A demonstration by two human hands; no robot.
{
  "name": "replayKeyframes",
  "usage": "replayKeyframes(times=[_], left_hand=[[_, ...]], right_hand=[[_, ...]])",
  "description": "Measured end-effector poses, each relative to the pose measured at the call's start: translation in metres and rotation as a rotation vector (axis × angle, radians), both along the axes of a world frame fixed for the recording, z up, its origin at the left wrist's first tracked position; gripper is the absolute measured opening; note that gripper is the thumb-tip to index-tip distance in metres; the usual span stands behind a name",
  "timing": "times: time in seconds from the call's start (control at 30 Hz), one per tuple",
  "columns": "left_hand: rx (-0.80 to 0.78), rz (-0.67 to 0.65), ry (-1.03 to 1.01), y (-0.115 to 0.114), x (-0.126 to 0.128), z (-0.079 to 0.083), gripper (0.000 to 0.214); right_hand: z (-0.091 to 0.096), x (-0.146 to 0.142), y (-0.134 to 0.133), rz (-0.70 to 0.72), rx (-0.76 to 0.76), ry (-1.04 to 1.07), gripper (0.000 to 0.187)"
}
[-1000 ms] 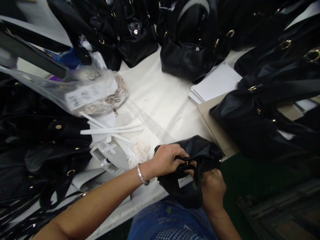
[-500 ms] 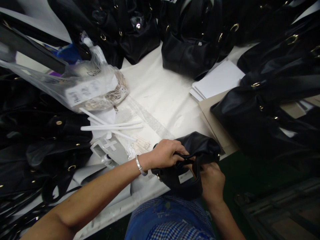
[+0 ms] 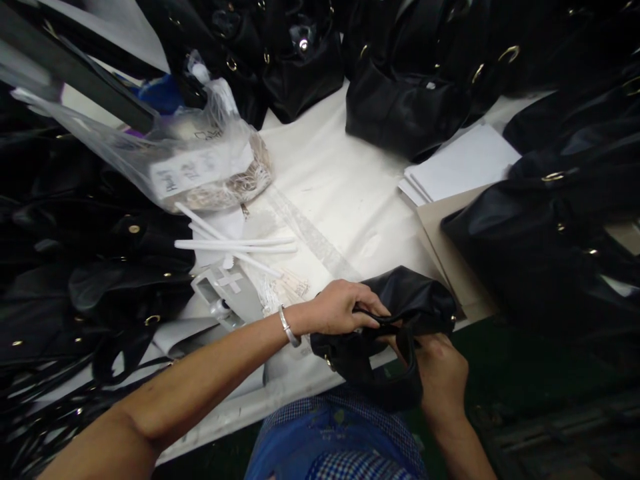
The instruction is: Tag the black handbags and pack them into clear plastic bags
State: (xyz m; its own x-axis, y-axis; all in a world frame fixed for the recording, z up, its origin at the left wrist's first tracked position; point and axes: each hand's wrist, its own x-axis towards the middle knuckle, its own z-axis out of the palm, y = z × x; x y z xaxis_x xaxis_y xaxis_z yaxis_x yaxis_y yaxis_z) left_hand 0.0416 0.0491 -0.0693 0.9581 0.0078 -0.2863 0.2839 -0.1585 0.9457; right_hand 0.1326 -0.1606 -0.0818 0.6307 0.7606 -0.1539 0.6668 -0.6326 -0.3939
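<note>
A black leather-like handbag (image 3: pixel 415 293) lies tilted at the table's front edge, close to my body, its opening facing up. My left hand (image 3: pixel 347 307), with a silver bangle at the wrist, pinches the bag's upper rim between thumb and fingers. On the bag's right side is my right hand (image 3: pixel 443 370), closed around the handle and rim, with some fingers reaching into the opening. The strap and rim hide those fingertips in part. A brass-coloured ring shows at the bag's left end.
Many black handbags (image 3: pixel 405 110) surround the white table (image 3: pixel 320 187). At left are a clear plastic bag (image 3: pixel 200 167) of tags, white sticks (image 3: pixel 240 245), and a grey tape dispenser (image 3: pixel 227 290). White sheets (image 3: pixel 460 163) and brown cardboard (image 3: pixel 450 247) lie right.
The view has shifted, so the table's things appear farther right. Both hands keep hold of the handbag. A white label seen inside its opening is now out of sight.
</note>
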Motion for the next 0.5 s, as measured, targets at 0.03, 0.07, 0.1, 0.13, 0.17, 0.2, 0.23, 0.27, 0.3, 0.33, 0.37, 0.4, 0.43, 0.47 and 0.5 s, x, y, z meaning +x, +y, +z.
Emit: replayKeyframes(times=[0.03, 0.07, 0.1, 0.13, 0.17, 0.2, 0.23, 0.27, 0.3, 0.33, 0.37, 0.4, 0.43, 0.47, 0.5], left_hand=[[-0.018, 0.011, 0.008, 0.0, -0.001, 0.0, 0.023], [-0.036, 0.021, 0.015, 0.0, -0.002, -0.001, 0.023], [-0.047, 0.03, 0.019, -0.001, -0.003, -0.001, 0.023], [-0.048, 0.033, 0.018, -0.001, -0.003, -0.001, 0.023], [-0.03, 0.03, 0.012, -0.002, -0.004, -0.001, 0.023], [0.008, 0.026, 0.002, -0.003, -0.004, -0.001, 0.023], [0.062, 0.02, -0.008, -0.004, -0.003, -0.001, 0.022], [0.118, 0.018, -0.014, -0.005, -0.003, 0.0, 0.021], [0.164, 0.03, -0.015, -0.006, -0.003, 0.0, 0.02], [0.187, 0.063, -0.012, -0.008, -0.004, -0.001, 0.02], [0.177, 0.113, -0.005, -0.008, -0.004, -0.002, 0.021], [0.134, 0.175, 0.001, -0.009, -0.006, -0.003, 0.023], [0.072, 0.236, 0.012, -0.009, -0.008, -0.005, 0.025], [0.004, 0.293, 0.024, -0.009, -0.01, -0.007, 0.026], [-0.056, 0.339, 0.037, -0.007, -0.012, -0.009, 0.027]], right_hand=[[-0.001, 0.0, -0.001, 0.013, -0.003, -0.003, 0.023], [-0.001, 0.0, -0.001, 0.023, -0.004, -0.01, 0.023], [-0.002, 0.0, -0.002, 0.03, -0.001, -0.018, 0.024], [-0.003, -0.001, -0.002, 0.036, 0.009, -0.026, 0.025], [-0.004, -0.002, -0.002, 0.036, 0.029, -0.038, 0.026], [-0.005, -0.003, -0.001, 0.03, 0.053, -0.055, 0.026], [-0.007, -0.004, -0.001, 0.022, 0.077, -0.076, 0.025], [-0.008, -0.005, 0.001, 0.016, 0.103, -0.098, 0.024], [-0.009, -0.005, 0.003, 0.017, 0.127, -0.112, 0.023], [-0.011, -0.004, 0.005, 0.028, 0.151, -0.118, 0.021], [-0.011, -0.003, 0.008, 0.048, 0.175, -0.115, 0.02], [-0.012, -0.001, 0.009, 0.079, 0.204, -0.101, 0.019], [-0.012, 0.001, 0.009, 0.112, 0.244, -0.085, 0.018], [-0.012, 0.002, 0.008, 0.142, 0.295, -0.071, 0.016], [-0.012, 0.003, 0.005, 0.159, 0.351, -0.061, 0.015]])
